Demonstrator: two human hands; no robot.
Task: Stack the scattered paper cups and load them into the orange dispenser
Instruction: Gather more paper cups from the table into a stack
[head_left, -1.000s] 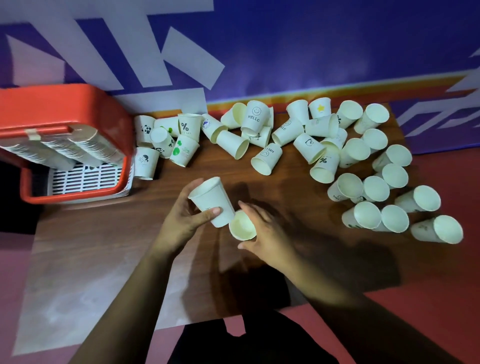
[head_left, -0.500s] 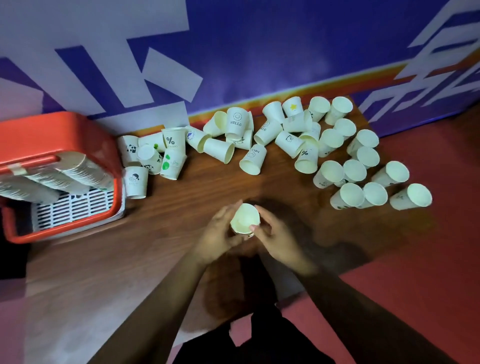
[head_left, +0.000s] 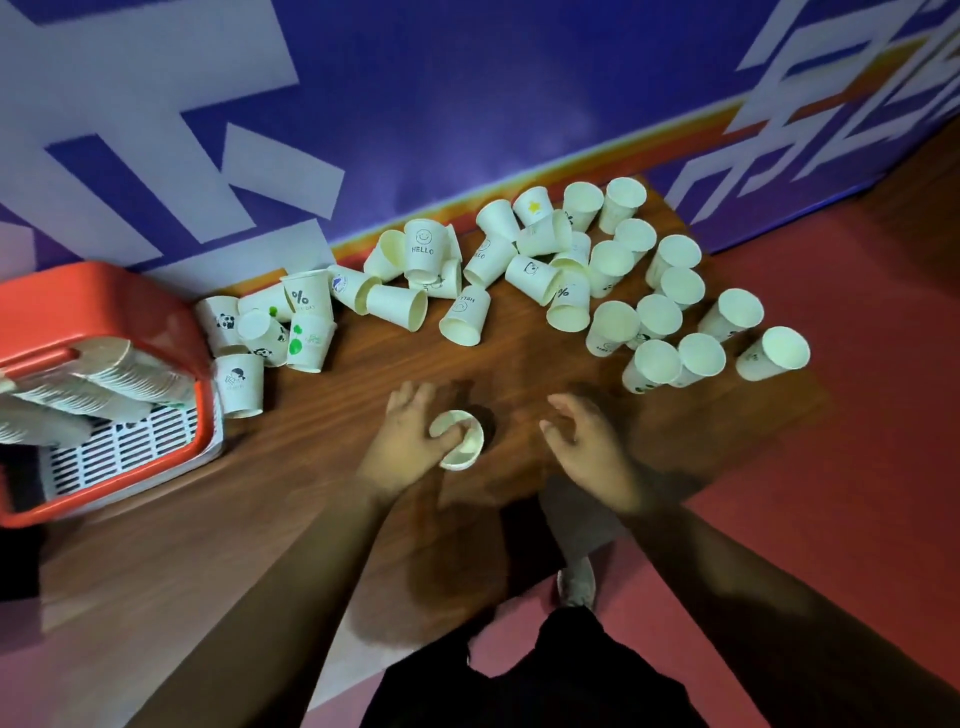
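Cup (head_left: 469, 441) in left hand (head_left: 405, 442) — over table (head_left: 332, 415)

Orange dispenser (head_left: 98, 306) at the left end of the table (head_left: 322, 405), with a white slotted grille below; stacks (head_left: 104, 387) of nested cups lie sideways inside it. Loose white paper cups fall in three groups. The left group (head_left: 270, 332), just beside the dispenser, is printed with pandas, green dots and a percent sign. The middle heap (head_left: 431, 280) is mostly tipped over, some marked HELLO. The right group (head_left: 670, 322) is close-packed, mouths showing. One cup (head_left: 460, 441), mouth up, sits near the front edge, held in the left hand (head_left: 410, 436), fingers curled round it.
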